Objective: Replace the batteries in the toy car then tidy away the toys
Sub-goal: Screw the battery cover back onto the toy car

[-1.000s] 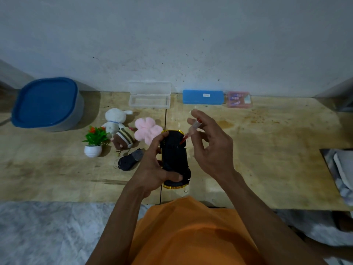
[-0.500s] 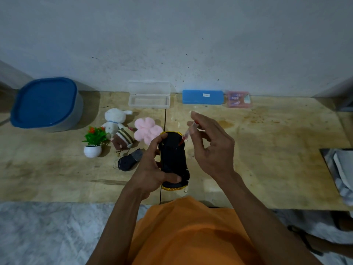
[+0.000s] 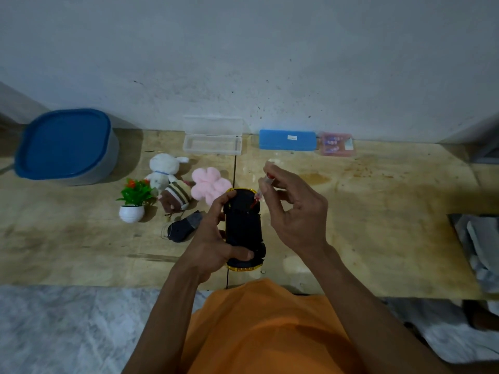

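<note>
Since a second ago the right hand [image 3: 294, 209] has drawn slightly back toward the person, its small clear-handled screwdriver with a red shaft [image 3: 261, 190] still pinched between thumb and fingertips, tip down on the underside. In the head view the left hand [image 3: 216, 240] grips the black toy car with gold trim [image 3: 244, 228], upturned at the centre of the pale wooden table [image 3: 378, 217]. At ten o'clock from the car lie a pink fluffy flower plush [image 3: 209, 184] and a white rabbit plush [image 3: 163, 170]; a lidded blue tub [image 3: 64, 147] sits further out.
</note>
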Demonstrator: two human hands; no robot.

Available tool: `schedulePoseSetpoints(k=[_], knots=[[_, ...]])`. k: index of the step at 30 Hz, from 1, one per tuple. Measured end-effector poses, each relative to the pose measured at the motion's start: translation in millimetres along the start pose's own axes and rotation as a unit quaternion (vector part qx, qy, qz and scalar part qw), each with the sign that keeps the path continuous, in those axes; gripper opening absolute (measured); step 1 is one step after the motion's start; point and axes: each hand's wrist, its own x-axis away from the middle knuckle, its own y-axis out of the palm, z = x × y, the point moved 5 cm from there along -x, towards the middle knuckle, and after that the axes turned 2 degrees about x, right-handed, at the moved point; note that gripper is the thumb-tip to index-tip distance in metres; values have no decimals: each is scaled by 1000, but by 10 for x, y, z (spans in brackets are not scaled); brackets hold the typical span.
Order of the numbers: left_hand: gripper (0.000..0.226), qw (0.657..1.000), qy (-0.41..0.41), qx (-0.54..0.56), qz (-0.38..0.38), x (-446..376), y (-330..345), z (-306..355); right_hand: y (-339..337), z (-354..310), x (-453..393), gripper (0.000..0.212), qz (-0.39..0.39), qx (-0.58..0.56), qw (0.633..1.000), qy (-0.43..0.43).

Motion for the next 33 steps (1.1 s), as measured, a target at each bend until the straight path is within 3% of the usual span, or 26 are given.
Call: schedulePoseSetpoints(k=[10, 13, 20, 33], knots=[[116, 1000, -4, 16, -4, 157, -170, -52, 156, -143, 52, 24, -18, -17, 999, 32], [116, 1000, 4, 19, -10, 213, -199, -67, 194, -185, 77, 29, 3, -13, 999, 47], [117, 1000, 15, 17, -8, 329, -383, -101, 335, -379, 286, 42, -26, -7, 1000, 15], [116, 999, 17, 37, -22, 403, -444, -137, 412, -413, 443, 50, -30, -23, 995, 93]])
